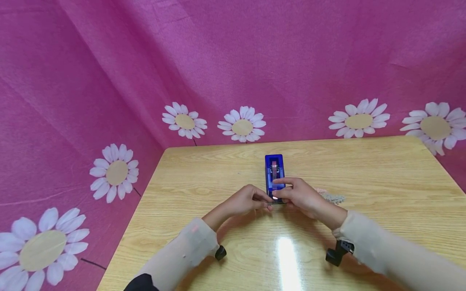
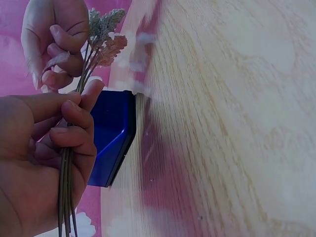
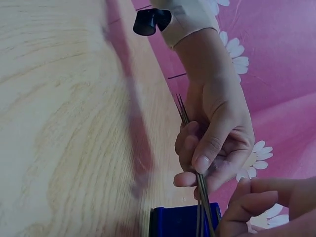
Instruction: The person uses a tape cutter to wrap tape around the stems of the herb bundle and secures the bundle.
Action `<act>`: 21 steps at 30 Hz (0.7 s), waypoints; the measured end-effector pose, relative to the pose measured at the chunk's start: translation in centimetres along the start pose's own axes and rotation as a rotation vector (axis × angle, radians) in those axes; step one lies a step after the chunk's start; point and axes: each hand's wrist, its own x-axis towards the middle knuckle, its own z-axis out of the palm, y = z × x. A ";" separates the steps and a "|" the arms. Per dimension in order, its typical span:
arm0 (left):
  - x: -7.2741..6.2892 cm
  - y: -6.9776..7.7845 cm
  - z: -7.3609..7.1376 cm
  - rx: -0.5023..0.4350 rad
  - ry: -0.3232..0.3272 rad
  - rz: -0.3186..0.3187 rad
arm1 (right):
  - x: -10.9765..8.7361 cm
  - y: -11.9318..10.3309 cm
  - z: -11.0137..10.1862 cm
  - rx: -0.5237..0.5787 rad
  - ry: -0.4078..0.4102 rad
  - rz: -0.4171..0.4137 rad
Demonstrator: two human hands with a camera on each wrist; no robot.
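Note:
In the left wrist view my left hand grips a bunch of thin-stemmed flowers, its thumb and curled fingers round the stems. The heads are pale grey-green and pink; in the head view they show beyond my right wrist. My right hand is at the upper stems, just below the heads. Between its curled fingers shows a small pale strip that looks like tape. Just beyond both hands stands a blue tape dispenser with a roll in it; the right hand partly covers its near end.
The wooden table extends round the dispenser on all sides. A pink cloth with white daisies hangs behind and to the left. Black wrist cameras sit below both cuffs, close above the table. Light glares on the near tabletop.

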 end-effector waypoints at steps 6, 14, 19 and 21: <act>0.2 0.0 -0.1 0.004 0.016 -0.006 | -0.4 0.2 0.3 0.065 0.005 -0.030; 0.7 0.3 0.0 0.026 0.060 0.001 | -0.9 0.4 0.7 0.070 0.059 -0.043; 1.0 0.6 -0.1 0.015 0.073 -0.002 | -1.0 0.6 0.8 0.044 0.073 -0.049; 1.1 0.7 -0.1 0.011 0.079 -0.004 | -1.1 0.7 0.9 0.032 0.079 -0.051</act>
